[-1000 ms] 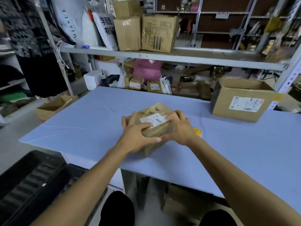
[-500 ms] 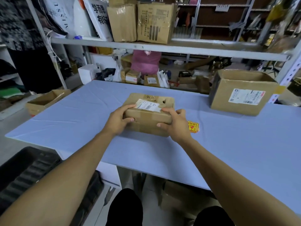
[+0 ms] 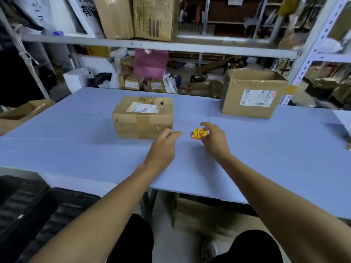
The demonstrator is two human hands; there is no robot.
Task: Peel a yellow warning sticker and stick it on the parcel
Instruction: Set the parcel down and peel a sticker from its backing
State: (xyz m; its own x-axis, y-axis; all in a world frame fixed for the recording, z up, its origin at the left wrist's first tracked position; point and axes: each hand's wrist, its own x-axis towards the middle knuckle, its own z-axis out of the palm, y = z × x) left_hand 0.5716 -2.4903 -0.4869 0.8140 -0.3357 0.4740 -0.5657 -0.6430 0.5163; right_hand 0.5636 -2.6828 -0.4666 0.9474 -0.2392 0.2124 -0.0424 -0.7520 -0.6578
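Observation:
The brown cardboard parcel (image 3: 142, 117) with a white shipping label on top rests on the blue table (image 3: 76, 149), nobody touching it. To its right lies a small yellow warning sticker sheet (image 3: 198, 133) with red print. My right hand (image 3: 214, 140) is at the sheet, fingers curled over its right edge and pinching it. My left hand (image 3: 163, 147) hovers just in front of the parcel's right corner, fingers loosely apart and pointing toward the sticker, holding nothing.
A larger open cardboard box (image 3: 252, 93) with a label stands at the table's back right. Metal shelving (image 3: 152, 44) with boxes runs behind. A black bin (image 3: 28, 205) sits low at the left, and a white sheet (image 3: 343, 118) lies at the right edge.
Both hands let go of the parcel, which now rests on the table. My right hand moved right onto the yellow sticker sheet; my left hand came off toward it.

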